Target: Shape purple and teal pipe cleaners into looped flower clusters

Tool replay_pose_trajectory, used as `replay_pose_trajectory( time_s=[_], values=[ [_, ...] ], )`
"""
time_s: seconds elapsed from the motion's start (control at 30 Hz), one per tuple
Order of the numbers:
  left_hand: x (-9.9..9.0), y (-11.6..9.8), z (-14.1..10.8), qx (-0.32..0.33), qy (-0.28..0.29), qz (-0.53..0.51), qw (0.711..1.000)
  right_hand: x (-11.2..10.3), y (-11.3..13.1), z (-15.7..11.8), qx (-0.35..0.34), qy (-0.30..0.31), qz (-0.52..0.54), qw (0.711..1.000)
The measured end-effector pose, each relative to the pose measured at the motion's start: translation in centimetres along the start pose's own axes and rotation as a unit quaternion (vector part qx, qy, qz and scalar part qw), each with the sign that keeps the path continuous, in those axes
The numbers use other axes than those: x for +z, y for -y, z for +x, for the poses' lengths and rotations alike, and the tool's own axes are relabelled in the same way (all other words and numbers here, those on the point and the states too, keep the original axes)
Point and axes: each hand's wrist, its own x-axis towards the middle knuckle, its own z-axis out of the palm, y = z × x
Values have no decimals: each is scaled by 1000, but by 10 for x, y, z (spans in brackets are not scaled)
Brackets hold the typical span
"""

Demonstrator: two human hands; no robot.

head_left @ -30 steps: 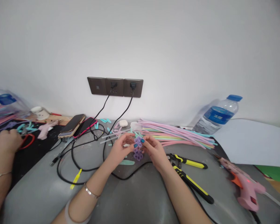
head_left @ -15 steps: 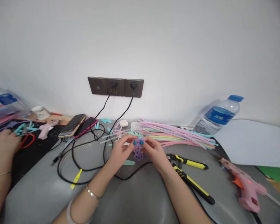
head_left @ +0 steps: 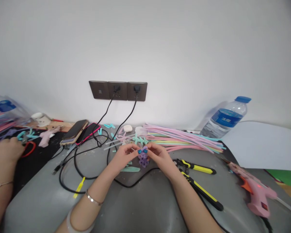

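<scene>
My fingers (head_left: pixel 139 151) hide part of the purple piece (head_left: pixel 143 162); the left edge crops a co-worker's arm (head_left: pixel 1 181) and a bottle (head_left: pixel 3 105); the glue gun (head_left: pixel 260 195) blurs towards its tip.

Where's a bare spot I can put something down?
Between the forearms, below the black cable, the grey table looks bare. There's another patch between the pliers and the pink glue gun. Along the wall, it's crowded with phones and colourful sticks.

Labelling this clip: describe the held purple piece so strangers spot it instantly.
Near the middle of the gray table, find the wearer's left hand and right hand. Both pinch the looped purple piece, whose color differs from the mint-green piece behind.
</scene>
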Motion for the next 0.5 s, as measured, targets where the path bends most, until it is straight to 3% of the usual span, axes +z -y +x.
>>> replay_pose_trajectory(
  time_s=[0.23,0.5],
  values=[
    [0,10,3,-18,-48,-45,998,5,-4,2,22,-12,45,999],
    [1,5,1,-99,9,-162,982,2,2,-1,43,5,41,998]
  ],
)
